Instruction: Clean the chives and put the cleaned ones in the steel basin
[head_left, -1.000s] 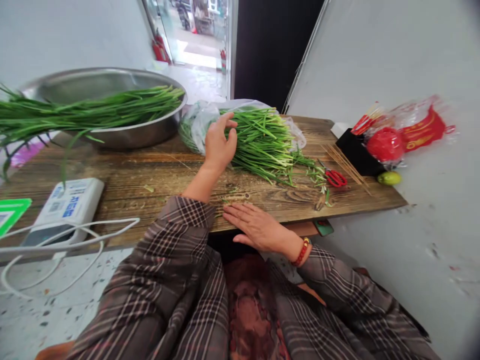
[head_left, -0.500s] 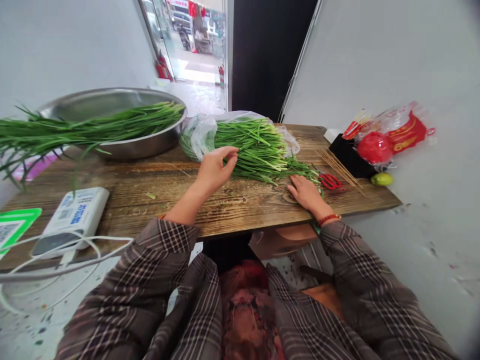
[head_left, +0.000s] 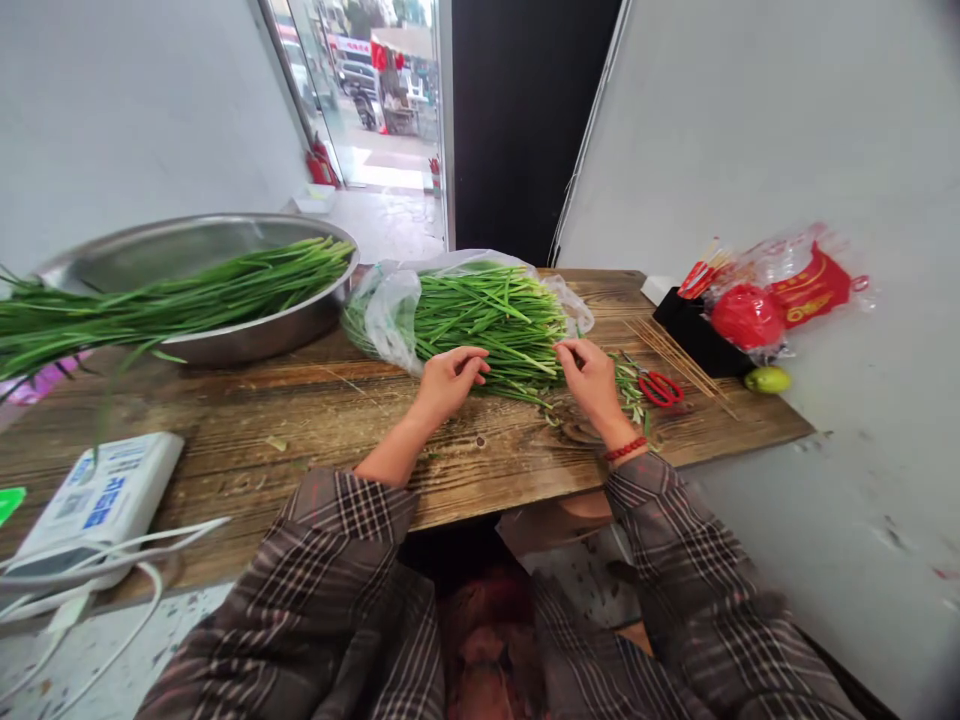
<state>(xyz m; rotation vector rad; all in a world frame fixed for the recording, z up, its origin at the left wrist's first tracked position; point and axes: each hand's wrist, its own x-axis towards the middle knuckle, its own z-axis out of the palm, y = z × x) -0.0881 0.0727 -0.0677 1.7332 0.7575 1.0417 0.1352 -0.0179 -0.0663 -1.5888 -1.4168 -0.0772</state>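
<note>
A thick pile of green garlic chives lies in a clear plastic bag on the wooden table. At its near left edge is my left hand, fingers curled toward the thumb. My right hand is at the pale stem ends, with fingertips pinched together. Whatever thin thing either hand may hold is too small to make out. Loose trimmed bits lie just right of my right hand, beside red-handled scissors.
A steel basin at the left holds more long chives hanging over its rim. A white box-shaped device with cables sits front left. Thin sticks, a black box and a green fruit are at the right.
My right hand has lifted off the loose bits and moved left to the stem ends, its fingers now pinched. My left hand stays by the pile. The view has tilted up slightly.
</note>
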